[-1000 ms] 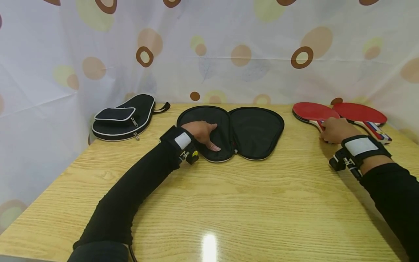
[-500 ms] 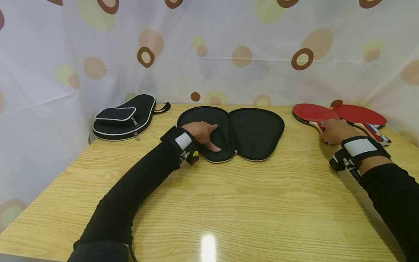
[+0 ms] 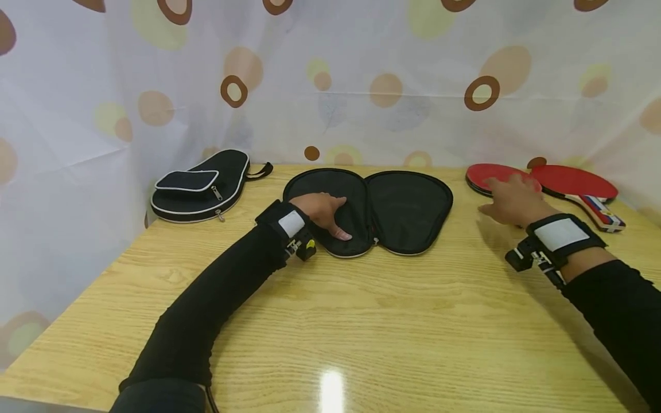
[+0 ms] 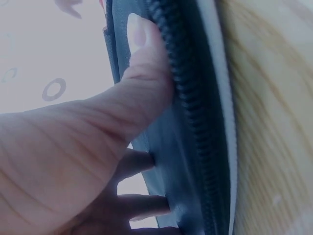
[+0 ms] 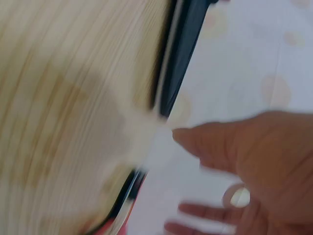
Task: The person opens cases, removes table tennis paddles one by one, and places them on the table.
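Observation:
A black zip case [image 3: 408,212] lies unfolded on the table, both halves spread flat. My left hand [image 3: 321,212] presses into its left half with fingers spread; in the left wrist view the thumb [image 4: 146,73] and fingertips touch the lining beside the zip. My right hand [image 3: 513,202] hovers with spread fingers in front of a red table tennis bat [image 3: 485,171], holding nothing and hiding the bat's handle. A second red bat [image 3: 578,180] lies to its right, its striped handle [image 3: 601,215] pointing toward me. The right wrist view, blurred, has the hand [image 5: 264,161] above the table.
Another black bat case [image 3: 198,195] with white piping, a small front pocket and a wrist loop [image 3: 261,171] lies shut at the back left. A patterned curtain [image 3: 351,74] hangs along the back and left of the wooden table [image 3: 382,321].
My right hand has lifted off the nearer red bat's handle, its fingers spreading and moving slightly left. The left hand keeps its place on the case.

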`<state>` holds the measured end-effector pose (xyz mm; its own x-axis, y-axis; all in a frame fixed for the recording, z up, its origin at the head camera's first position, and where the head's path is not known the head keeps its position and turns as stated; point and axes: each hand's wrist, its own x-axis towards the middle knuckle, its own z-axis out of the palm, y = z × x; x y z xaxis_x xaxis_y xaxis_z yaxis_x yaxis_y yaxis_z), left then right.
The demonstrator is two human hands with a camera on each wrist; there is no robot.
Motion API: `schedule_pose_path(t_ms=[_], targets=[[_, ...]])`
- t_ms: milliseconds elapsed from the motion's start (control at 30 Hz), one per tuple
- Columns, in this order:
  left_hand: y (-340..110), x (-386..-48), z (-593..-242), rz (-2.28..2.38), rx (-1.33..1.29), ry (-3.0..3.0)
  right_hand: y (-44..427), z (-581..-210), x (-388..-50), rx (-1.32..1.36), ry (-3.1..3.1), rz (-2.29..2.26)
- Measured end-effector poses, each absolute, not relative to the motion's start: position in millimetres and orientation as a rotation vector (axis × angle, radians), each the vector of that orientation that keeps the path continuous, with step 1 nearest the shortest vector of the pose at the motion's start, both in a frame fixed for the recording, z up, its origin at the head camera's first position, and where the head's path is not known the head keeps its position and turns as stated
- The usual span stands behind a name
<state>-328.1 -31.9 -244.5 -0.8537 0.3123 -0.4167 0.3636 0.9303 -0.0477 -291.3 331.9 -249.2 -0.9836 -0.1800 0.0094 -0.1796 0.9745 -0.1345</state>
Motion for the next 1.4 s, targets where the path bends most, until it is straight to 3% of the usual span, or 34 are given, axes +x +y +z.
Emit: schedule_pose_path(t_ms=[167, 300, 767, 1100, 1400], targets=[[-41, -327, -248, -0.192, 0.5, 2.67, 294, -256, -296, -0.834, 3.031, -0.206], [-57, -323, -249, -0.117, 0.471, 2.726, 277, -261, -301, -1.007, 2.927, -0.203], [-69, -322, -242, -0.068, 0.515, 2.77, 264, -249, -302, -0.766, 2.833, -0.225], [-68, -325, -244, 0.243, 0.375, 2.821, 265, -255, -298, -0.763, 2.803, -0.19], [-65, -323, -211, 0.591, 0.283, 3.013, 268, -257, -298, -0.805, 2.812, -0.184]])
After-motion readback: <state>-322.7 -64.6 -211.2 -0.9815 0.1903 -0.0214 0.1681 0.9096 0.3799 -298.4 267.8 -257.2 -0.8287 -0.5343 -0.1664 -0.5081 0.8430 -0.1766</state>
